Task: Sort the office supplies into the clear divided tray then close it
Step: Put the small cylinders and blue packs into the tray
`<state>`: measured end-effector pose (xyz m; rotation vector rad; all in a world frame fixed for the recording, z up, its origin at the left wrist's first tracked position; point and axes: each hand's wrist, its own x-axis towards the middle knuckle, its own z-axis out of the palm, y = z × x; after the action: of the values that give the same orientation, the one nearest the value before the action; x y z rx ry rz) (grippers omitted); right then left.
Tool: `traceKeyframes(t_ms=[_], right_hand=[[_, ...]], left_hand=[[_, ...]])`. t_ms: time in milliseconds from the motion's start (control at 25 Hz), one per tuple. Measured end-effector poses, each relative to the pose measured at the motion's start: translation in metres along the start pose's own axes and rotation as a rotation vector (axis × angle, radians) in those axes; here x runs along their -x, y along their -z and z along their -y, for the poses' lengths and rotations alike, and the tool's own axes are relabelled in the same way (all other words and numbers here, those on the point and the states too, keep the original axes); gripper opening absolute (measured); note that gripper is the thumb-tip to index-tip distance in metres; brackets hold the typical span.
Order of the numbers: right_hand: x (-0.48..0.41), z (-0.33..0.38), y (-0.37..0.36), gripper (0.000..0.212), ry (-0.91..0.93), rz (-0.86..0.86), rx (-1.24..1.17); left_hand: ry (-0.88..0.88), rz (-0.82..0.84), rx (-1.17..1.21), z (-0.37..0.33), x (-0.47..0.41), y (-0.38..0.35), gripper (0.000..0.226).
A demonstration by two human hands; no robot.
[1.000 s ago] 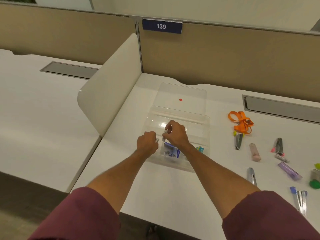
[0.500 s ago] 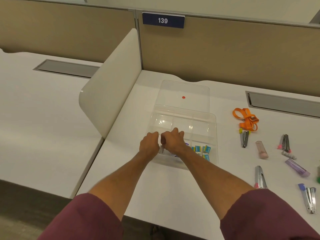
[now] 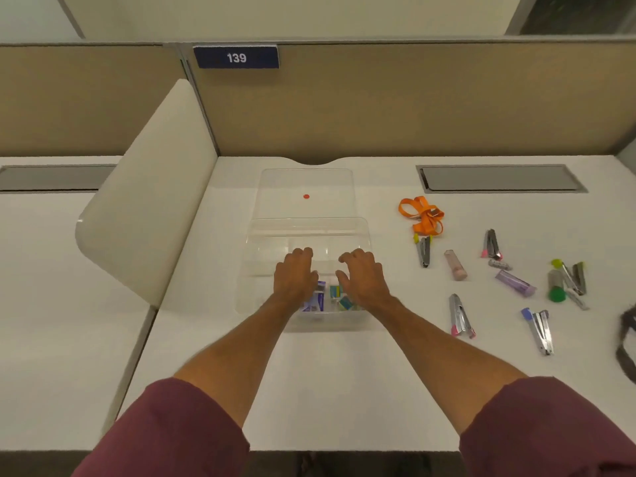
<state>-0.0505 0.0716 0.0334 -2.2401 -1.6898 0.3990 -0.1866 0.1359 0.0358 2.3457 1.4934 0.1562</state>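
Looking from the left, I see the white curved divider panel (image 3: 144, 194) standing at the desk's edge, and just right of it the clear divided tray (image 3: 256, 270) on the white desk (image 3: 309, 373), its lid (image 3: 306, 187) swung open and lying flat behind it with a small red dot on it. My left hand (image 3: 296, 277) hovers palm-down over the tray's near left compartments, fingers loosely curled and holding nothing that I can see; blue and white packets (image 3: 318, 299) lie beneath it. My right hand (image 3: 361, 278) sits beside it over the near middle, fingers spread and relaxed, empty, with teal and yellow packets (image 3: 340, 299) below it. Further right, well apart from the tray, lie an orange lanyard (image 3: 421, 215), several staplers (image 3: 461, 316), a pinkish tube (image 3: 455, 265), a purple box (image 3: 515, 283) and a green-capped item (image 3: 556, 290).
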Motion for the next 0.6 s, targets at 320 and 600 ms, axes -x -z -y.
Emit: traceKeyframes(t_ms=[320, 600], right_hand=[[0.049, -0.159, 0.06, 0.032, -0.264, -0.047, 0.05], [0.059, -0.27, 0.1, 0.026, -0.382, -0.094, 0.003]], left_hand=[[-0.23, 0.15, -0.02, -0.148, -0.016, -0.05, 0.038], [-0.337, 0.242, -0.06, -0.249, -0.034, -0.106, 0.039]])
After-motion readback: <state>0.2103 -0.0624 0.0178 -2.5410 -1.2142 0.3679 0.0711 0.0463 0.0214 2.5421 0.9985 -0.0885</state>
